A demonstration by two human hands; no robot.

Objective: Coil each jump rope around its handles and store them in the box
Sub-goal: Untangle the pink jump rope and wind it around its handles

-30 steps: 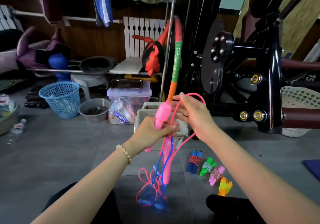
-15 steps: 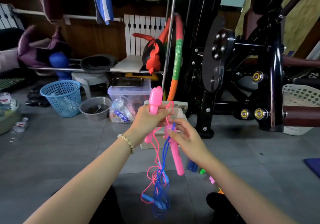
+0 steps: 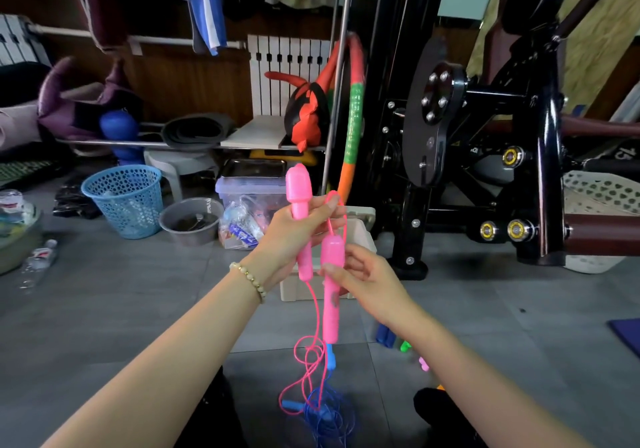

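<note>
Grey tiled floor [image 3: 121, 309], left hand [image 3: 294, 236] raised gripping upright pink handle [image 3: 298, 191], right hand [image 3: 367, 278] pinching second pink handle [image 3: 330, 305] beside it

pink jump rope handles [image 3: 330, 295]: smooth, glossy plastic, with a thin, shiny plastic cord [image 3: 313, 312]. box [image 3: 360, 236]: matt cream plastic; basket [image 3: 124, 201]: perforated blue plastic; floor [image 3: 138, 309]: matt grey tile, smooth. gym machine [image 3: 547, 136]: glossy black painted metal with bright, polished bolt caps.
</note>
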